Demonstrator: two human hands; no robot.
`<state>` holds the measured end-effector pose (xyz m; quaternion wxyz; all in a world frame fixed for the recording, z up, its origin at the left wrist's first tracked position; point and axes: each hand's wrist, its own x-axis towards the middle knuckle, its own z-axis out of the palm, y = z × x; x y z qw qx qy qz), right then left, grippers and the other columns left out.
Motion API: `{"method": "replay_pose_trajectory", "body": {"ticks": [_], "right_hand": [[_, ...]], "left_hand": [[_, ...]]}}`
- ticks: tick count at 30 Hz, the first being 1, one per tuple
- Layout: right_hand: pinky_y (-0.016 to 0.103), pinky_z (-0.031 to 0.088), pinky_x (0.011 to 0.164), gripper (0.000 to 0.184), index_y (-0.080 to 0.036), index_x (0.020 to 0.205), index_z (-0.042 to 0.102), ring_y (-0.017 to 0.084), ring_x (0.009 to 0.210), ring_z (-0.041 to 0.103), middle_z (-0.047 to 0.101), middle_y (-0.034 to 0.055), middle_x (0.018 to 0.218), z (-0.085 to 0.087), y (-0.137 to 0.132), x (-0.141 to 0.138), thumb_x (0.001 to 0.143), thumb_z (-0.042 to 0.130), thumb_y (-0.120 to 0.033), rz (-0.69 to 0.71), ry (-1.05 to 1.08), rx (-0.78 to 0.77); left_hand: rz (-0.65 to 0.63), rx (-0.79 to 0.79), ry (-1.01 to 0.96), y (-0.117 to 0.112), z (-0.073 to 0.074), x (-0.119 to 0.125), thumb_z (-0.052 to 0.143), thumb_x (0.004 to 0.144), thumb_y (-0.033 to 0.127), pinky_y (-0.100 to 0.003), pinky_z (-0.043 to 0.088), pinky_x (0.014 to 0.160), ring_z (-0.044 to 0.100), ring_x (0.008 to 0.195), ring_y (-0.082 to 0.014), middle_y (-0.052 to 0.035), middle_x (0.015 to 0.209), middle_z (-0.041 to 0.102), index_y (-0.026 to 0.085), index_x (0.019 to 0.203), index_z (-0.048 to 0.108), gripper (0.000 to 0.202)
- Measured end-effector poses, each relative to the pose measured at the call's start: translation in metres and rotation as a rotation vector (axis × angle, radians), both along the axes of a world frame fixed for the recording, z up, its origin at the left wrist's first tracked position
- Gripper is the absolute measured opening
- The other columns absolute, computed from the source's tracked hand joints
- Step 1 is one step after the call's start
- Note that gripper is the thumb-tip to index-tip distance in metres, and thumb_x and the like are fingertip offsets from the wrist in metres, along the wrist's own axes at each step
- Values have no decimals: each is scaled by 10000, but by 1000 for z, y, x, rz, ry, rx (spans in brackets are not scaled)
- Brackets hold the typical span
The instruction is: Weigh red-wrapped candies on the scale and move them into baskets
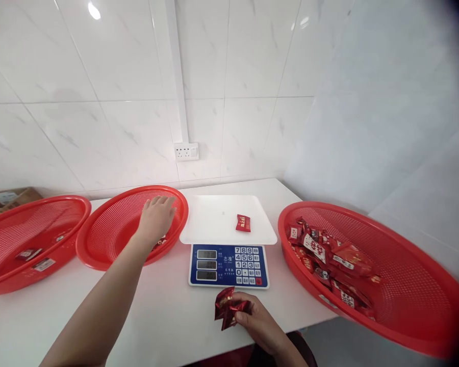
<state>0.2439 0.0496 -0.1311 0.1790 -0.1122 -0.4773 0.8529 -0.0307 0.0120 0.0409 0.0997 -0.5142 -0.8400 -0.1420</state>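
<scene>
My left hand (157, 216) reaches over the middle red basket (110, 229), its fingers stretched out. A small wrapped packet (161, 241) shows partly below that hand, on the basket floor. Close to the table's front edge, my right hand (258, 321) pinches red foil packets (228, 307); how many is unclear. One red packet (243, 223) lies on the white pan (206, 224) of the digital scale. Below the pan is the scale's blue panel (228, 266), with a keypad and three small displays.
To the right, a large red basket (413, 300) holds several red packets (329, 260). Another red basket (7, 270) at far left contains a few packets, with a cardboard box (26, 196) behind it. A tiled wall with a socket (186, 152) bounds the white table (168, 316).
</scene>
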Motion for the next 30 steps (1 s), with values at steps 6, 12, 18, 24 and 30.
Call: {"method": "replay_pose_trajectory", "body": {"ticks": [6,12,18,24,30], "right_hand": [[287,455,659,419,-149,972,702,194,756,635,693,113,904,-1,-1,1,658,761,-419,-37,-10,30],[275,431,634,413,-164,933,712,170,695,612,696,92,847,-1,-4,2,620,785,-423,-112,-18,9],[288,433,638,407,-166,933,708,177,703,614,694,89,848,-1,-3,3,627,779,-425,-105,-23,14],[298,445,652,464,-149,965,698,202,750,632,695,105,884,1,-1,2,628,768,-459,-51,-43,22],[307,457,676,446,-149,978,696,215,795,635,684,121,941,2,-1,2,654,756,-449,-15,-25,23]], "left_hand": [[-417,-84,-123,49,-27,67,395,901,353,-304,409,980,497,1173,-179,-46,1258,572,210,1214,522,367],[-648,-155,-171,101,-53,108,479,859,302,-304,428,955,499,1181,-196,-57,1289,554,190,1195,532,358],[-543,-115,-162,103,-51,94,372,875,142,-315,454,889,588,1052,-200,-72,1138,644,179,1088,576,297],[-192,64,-156,34,-9,41,280,886,142,-340,496,776,632,932,-221,-77,1097,659,191,1150,528,366],[91,353,-156,-36,-8,15,356,895,355,-410,447,921,490,1183,-267,-90,1252,571,200,1185,534,374]]}}
